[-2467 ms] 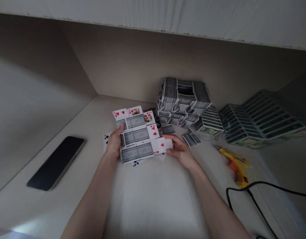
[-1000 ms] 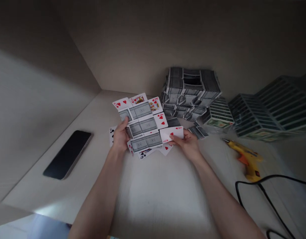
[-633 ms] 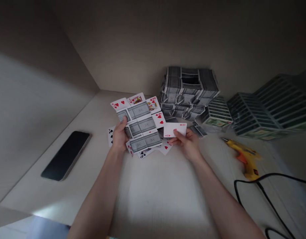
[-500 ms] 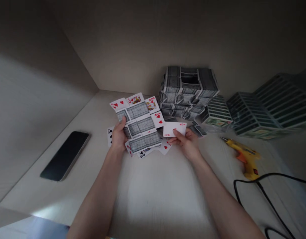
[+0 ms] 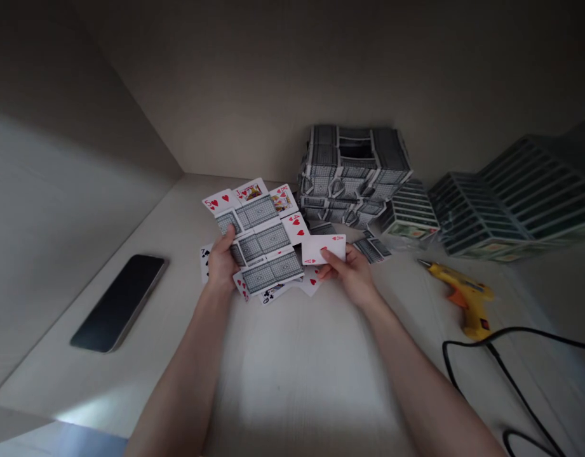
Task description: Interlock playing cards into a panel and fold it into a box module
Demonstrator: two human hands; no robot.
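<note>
My left hand [image 5: 221, 259] grips the left edge of a panel of joined playing cards [image 5: 267, 238]. The panel shows patterned grey backs, with its thumb side uppermost; the fingers beneath are hidden. Face-up cards stick out around it: a five of hearts [image 5: 220, 202], a jack [image 5: 251, 189], a king [image 5: 283, 200] and a four of hearts [image 5: 296, 227]. My right hand [image 5: 352, 273] pinches an ace of hearts [image 5: 316, 246] between thumb and fingers, face up, close to the panel's right side. More loose cards [image 5: 273, 294] show below the panel.
Behind stands a box-shaped structure of folded cards [image 5: 354, 171]. Wrapped card packs [image 5: 516, 203] and a smaller pack stack [image 5: 410, 212] are at the right. A yellow glue gun [image 5: 466, 295] lies right with its black cable [image 5: 511, 333]. A phone [image 5: 121, 303] lies left.
The whole view has shifted slightly, so most things sit a little further left. Both hands keep their holds, and the ace stays beside the panel.
</note>
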